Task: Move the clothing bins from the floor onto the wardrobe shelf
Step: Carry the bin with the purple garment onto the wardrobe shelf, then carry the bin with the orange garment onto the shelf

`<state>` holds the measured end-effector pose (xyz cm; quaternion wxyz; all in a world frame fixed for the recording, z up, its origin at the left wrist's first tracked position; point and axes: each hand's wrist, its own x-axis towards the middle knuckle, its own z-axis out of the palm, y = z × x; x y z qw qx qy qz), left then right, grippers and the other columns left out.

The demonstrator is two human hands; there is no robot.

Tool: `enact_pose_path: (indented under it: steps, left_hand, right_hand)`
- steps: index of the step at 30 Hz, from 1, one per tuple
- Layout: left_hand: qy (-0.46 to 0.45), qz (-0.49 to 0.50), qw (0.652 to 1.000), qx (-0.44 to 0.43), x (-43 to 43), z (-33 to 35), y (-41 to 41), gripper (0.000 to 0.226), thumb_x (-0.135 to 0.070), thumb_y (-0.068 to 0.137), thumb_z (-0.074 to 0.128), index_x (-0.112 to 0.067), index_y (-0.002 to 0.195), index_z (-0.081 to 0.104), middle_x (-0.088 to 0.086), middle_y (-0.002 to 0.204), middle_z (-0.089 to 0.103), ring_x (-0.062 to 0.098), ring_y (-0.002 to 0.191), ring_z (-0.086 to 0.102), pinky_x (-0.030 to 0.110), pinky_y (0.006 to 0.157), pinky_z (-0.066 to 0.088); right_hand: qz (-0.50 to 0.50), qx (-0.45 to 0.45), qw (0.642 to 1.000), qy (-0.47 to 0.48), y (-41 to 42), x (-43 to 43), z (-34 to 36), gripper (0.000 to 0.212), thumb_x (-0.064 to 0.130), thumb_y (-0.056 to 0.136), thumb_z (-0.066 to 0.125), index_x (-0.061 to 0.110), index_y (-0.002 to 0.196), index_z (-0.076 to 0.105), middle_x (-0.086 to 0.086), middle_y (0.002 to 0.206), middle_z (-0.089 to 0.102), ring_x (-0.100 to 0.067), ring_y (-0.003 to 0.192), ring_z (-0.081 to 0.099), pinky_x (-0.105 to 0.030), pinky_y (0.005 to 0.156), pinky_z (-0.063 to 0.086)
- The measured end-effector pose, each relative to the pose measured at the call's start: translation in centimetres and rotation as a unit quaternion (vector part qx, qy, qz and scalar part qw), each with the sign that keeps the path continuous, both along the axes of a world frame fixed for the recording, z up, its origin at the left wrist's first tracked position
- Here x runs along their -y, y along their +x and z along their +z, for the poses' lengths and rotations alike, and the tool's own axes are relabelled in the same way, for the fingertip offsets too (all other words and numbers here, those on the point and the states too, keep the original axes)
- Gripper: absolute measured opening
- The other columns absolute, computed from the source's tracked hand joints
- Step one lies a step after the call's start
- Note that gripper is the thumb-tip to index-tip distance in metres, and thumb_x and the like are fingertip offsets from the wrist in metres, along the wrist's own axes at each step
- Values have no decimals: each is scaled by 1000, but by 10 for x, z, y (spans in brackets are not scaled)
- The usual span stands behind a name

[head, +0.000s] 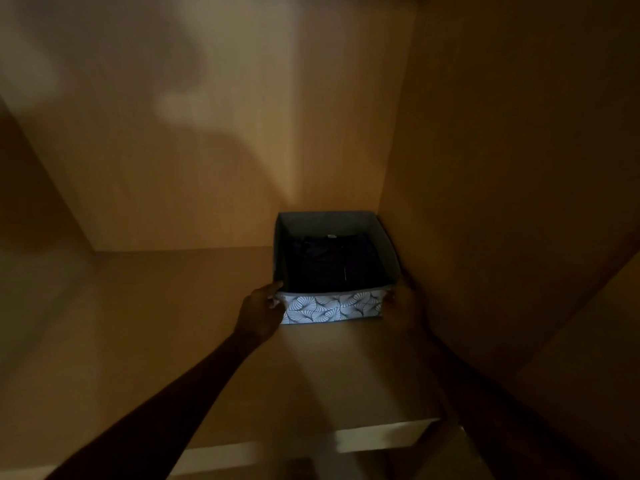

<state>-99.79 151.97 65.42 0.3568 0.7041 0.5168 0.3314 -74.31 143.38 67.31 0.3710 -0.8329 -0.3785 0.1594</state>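
Left hand (263,304): grips bin (332,306) front-left corner.
Right hand (403,303): at front-right corner; I cannot tell its grip.
Risk: uneven push could jam bin against wardrobe wall (485,202).

Two bare forearms (194,393) in view, uncovered right down to the frame's lower edge; bare left hand (260,308), knuckles dimly lit; bare right hand (407,308), mostly lost in shadow.
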Motion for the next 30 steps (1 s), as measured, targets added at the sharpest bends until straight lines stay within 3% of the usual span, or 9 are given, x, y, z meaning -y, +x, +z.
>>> enact_pose_path:
  steps: [2,5,7,11,15,18,21,26,30]
  left_hand:
    - [14,46,997,53,10,-3,-5,39,6,85,58,-5,122,65,6,110,70,19,99,66,18,84,50]
    - [-10,105,983,150,29,-7,-16,31,5,85,57,-12,107,72,6,109,72,20,99,67,33,91,52]
    - [-70,122,965,222,49,-9,-26,23,-2,88,60,-19,99,71,6,101,74,24,94,69,39,83,55]
    - [-124,163,935,291,96,-8,-47,17,-3,90,62,-12,104,69,6,95,72,17,81,66,28,67,51]
    - [-131,226,918,298,143,-18,-74,17,-4,88,65,-9,104,70,9,98,72,20,87,67,24,68,51]
    - [-133,293,898,299,187,-23,-99,17,-8,90,63,-15,103,70,7,99,74,22,90,68,32,73,52]
    - [-122,366,877,287,241,-28,-127,18,-12,92,61,-16,108,69,5,100,74,21,91,68,38,77,52]
    - [-102,500,810,288,337,-37,-169,20,-7,91,59,-20,103,69,2,97,75,20,87,68,33,75,51]
    - [-82,584,755,287,410,-43,-190,23,-5,90,58,-24,98,68,2,97,75,19,86,68,32,71,50]
  right_hand:
    - [-21,-66,993,95,-12,9,0,52,0,91,50,3,142,41,-17,128,59,-33,121,55,-44,106,43]
    - [2,-152,971,184,-36,24,1,42,-3,86,55,7,126,55,-11,104,69,-26,99,65,-43,91,53]
    - [49,-190,962,192,-56,33,-1,27,1,84,61,9,109,64,-9,95,71,-22,88,68,-37,78,56]
    - [148,-259,942,153,-96,46,-14,18,4,86,64,17,98,67,-11,85,73,-18,74,68,-25,60,50]
    - [261,-248,926,112,-126,59,-36,15,10,88,65,20,98,69,-3,97,72,-19,91,69,-32,77,57]
    - [321,-265,907,64,-155,68,-46,12,13,88,65,22,94,70,-2,92,73,-16,84,70,-30,70,56]
    - [381,-295,876,21,-190,83,-57,8,18,87,64,24,87,70,0,83,73,-11,72,68,-20,59,48]
    - [500,-304,810,-40,-254,123,-72,12,17,87,64,23,97,67,-6,89,73,-13,74,67,-21,59,48]
    - [581,-282,759,-80,-305,165,-83,23,26,80,66,26,103,67,-1,96,74,-21,85,71,-27,63,50]
